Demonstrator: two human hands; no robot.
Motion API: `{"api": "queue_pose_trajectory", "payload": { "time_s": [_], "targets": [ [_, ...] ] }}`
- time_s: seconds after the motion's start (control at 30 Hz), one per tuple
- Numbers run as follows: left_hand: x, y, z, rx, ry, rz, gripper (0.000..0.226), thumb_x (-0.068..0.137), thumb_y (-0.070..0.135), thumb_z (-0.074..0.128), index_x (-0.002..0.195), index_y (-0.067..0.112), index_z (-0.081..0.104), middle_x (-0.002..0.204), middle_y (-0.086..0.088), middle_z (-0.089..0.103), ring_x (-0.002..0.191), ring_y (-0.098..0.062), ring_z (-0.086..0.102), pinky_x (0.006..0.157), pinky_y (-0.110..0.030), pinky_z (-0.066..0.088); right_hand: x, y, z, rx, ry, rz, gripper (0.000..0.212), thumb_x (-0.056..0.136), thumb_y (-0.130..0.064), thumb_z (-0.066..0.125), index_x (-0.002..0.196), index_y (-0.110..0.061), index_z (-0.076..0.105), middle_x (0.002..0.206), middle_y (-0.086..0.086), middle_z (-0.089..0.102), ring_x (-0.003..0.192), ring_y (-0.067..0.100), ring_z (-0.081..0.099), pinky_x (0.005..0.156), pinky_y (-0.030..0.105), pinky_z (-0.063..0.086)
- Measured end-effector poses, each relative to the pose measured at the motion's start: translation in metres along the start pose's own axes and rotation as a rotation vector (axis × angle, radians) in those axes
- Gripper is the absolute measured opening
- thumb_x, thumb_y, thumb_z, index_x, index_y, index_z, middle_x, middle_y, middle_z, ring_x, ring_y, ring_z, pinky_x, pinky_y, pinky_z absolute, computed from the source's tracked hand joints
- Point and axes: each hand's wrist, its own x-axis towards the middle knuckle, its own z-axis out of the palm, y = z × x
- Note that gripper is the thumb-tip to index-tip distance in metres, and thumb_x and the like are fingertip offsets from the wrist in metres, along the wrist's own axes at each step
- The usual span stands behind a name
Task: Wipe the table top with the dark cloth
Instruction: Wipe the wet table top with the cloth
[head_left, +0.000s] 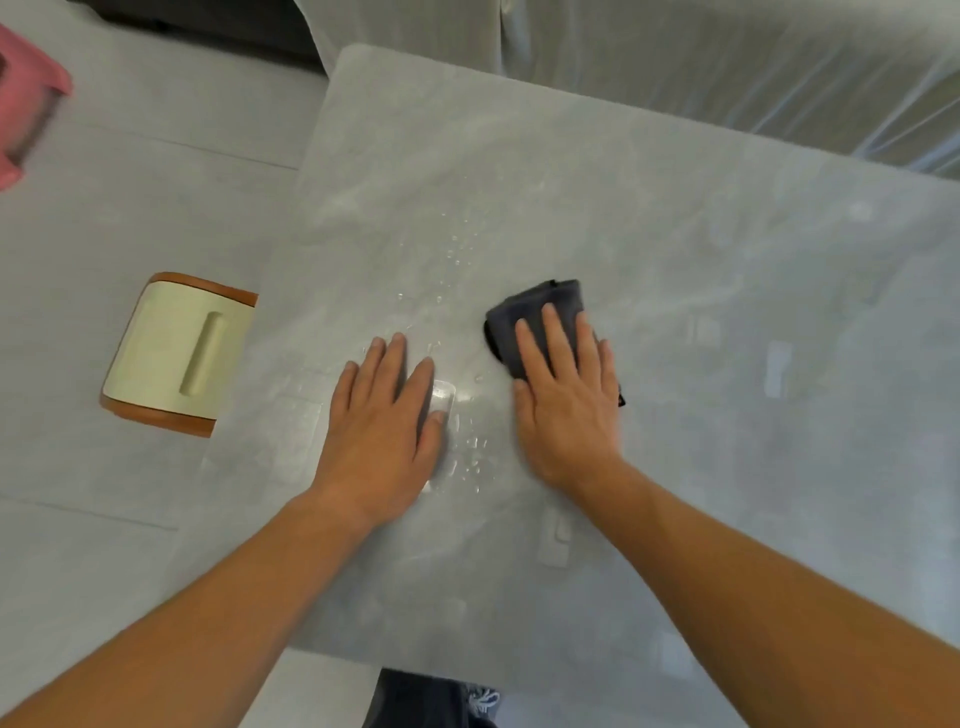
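Note:
A folded dark grey cloth (540, 312) lies on the glossy grey table top (701, 312), near its middle. My right hand (566, 400) presses flat on the cloth's near part, fingers spread over it. My left hand (387, 415) rests flat on the bare table, a hand's width left of the right one, fingers apart and holding nothing. Water droplets (457, 254) dot the surface between and beyond the two hands, and a wet patch shines beside my left thumb.
On the floor left of the table stands a low stool (176, 353) with a cream top and orange-brown rim. A pink object (26, 119) sits at the far left edge. Pale covered furniture (675, 67) runs behind the table. My legs show below the near edge.

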Motion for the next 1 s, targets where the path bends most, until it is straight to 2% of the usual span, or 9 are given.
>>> {"api": "queue_pose_trajectory", "payload": {
  "time_s": [0.17, 0.37, 0.43, 0.53, 0.63, 0.7, 0.83, 0.9, 1.0],
  "targets": [
    [-0.004, -0.004, 0.001, -0.013, -0.033, 0.007, 0.058, 0.103, 0.034, 0.032, 0.158, 0.02, 0.019, 0.168, -0.006, -0.004, 0.153, -0.02, -0.014, 0.122, -0.037, -0.01, -0.029, 0.016, -0.001, -0.057, -0.106, -0.306, 0.057, 0.102, -0.041, 0.031, 0.157, -0.03, 0.026, 0.167, 0.0, 0.018, 0.154, 0.032, 0.01, 0.124, 0.052, 0.009],
    [-0.013, -0.006, -0.01, 0.009, -0.082, 0.028, 0.065, 0.094, 0.042, 0.02, 0.155, 0.02, 0.021, 0.168, -0.009, -0.002, 0.153, -0.021, -0.012, 0.122, -0.041, -0.01, -0.003, 0.021, -0.009, 0.049, -0.041, 0.175, 0.058, 0.105, -0.038, 0.025, 0.16, -0.03, 0.006, 0.17, 0.0, -0.001, 0.155, 0.03, -0.007, 0.124, 0.05, -0.002],
    [-0.02, -0.007, -0.013, 0.042, -0.072, 0.027, 0.066, 0.092, 0.044, 0.017, 0.153, 0.021, 0.024, 0.167, -0.011, 0.0, 0.153, -0.022, -0.011, 0.122, -0.044, -0.009, -0.032, -0.003, 0.0, 0.045, -0.029, 0.119, 0.059, 0.105, -0.038, 0.026, 0.16, -0.029, 0.008, 0.169, 0.002, 0.001, 0.155, 0.032, -0.005, 0.124, 0.053, 0.0],
    [-0.031, -0.008, -0.007, 0.093, -0.122, 0.036, 0.068, 0.092, 0.047, 0.013, 0.156, 0.022, 0.02, 0.167, -0.01, -0.004, 0.153, -0.022, -0.014, 0.122, -0.046, -0.009, -0.085, -0.025, 0.014, 0.024, -0.059, -0.125, 0.057, 0.104, -0.039, 0.03, 0.159, -0.027, 0.021, 0.168, 0.004, 0.015, 0.155, 0.035, 0.004, 0.123, 0.057, 0.009],
    [-0.033, -0.012, -0.002, 0.105, -0.16, 0.031, 0.072, 0.091, 0.049, 0.008, 0.158, 0.025, 0.012, 0.167, -0.006, -0.012, 0.151, -0.019, -0.02, 0.121, -0.048, -0.008, -0.089, -0.007, 0.012, 0.0, -0.069, -0.273, 0.056, 0.102, -0.04, 0.034, 0.157, -0.03, 0.028, 0.166, 0.0, 0.021, 0.154, 0.032, 0.011, 0.123, 0.055, 0.011],
    [-0.031, -0.015, -0.002, 0.074, -0.155, 0.038, 0.071, 0.09, 0.049, 0.009, 0.157, 0.027, 0.015, 0.167, -0.006, -0.009, 0.152, -0.018, -0.017, 0.121, -0.047, -0.008, -0.075, 0.009, 0.009, -0.004, -0.058, -0.206, 0.056, 0.102, -0.04, 0.035, 0.157, -0.032, 0.027, 0.167, -0.003, 0.019, 0.154, 0.029, 0.01, 0.124, 0.051, 0.005],
    [-0.035, -0.022, -0.006, 0.06, -0.153, 0.076, 0.066, 0.094, 0.048, 0.014, 0.156, 0.024, 0.018, 0.168, -0.007, -0.002, 0.153, -0.019, -0.012, 0.122, -0.044, -0.006, -0.062, 0.001, 0.011, 0.08, 0.031, 0.18, 0.057, 0.104, -0.037, 0.034, 0.159, -0.031, 0.019, 0.169, -0.001, 0.011, 0.155, 0.03, 0.002, 0.124, 0.047, -0.002],
    [-0.044, -0.025, -0.008, 0.063, -0.134, 0.09, 0.065, 0.095, 0.046, 0.016, 0.155, 0.022, 0.019, 0.168, -0.008, 0.002, 0.153, -0.02, -0.009, 0.123, -0.045, -0.004, -0.081, -0.022, 0.019, 0.063, 0.053, 0.156, 0.057, 0.103, -0.037, 0.035, 0.159, -0.029, 0.021, 0.168, 0.002, 0.013, 0.154, 0.033, 0.005, 0.124, 0.05, 0.003],
    [-0.063, -0.026, -0.009, 0.058, -0.114, 0.101, 0.062, 0.096, 0.044, 0.017, 0.154, 0.022, 0.023, 0.167, -0.008, 0.005, 0.154, -0.021, -0.007, 0.123, -0.046, -0.002, -0.131, -0.045, 0.031, 0.023, 0.017, -0.047, 0.058, 0.103, -0.039, 0.037, 0.158, -0.028, 0.024, 0.168, 0.003, 0.017, 0.155, 0.034, 0.006, 0.123, 0.056, 0.011]
  ]
}}
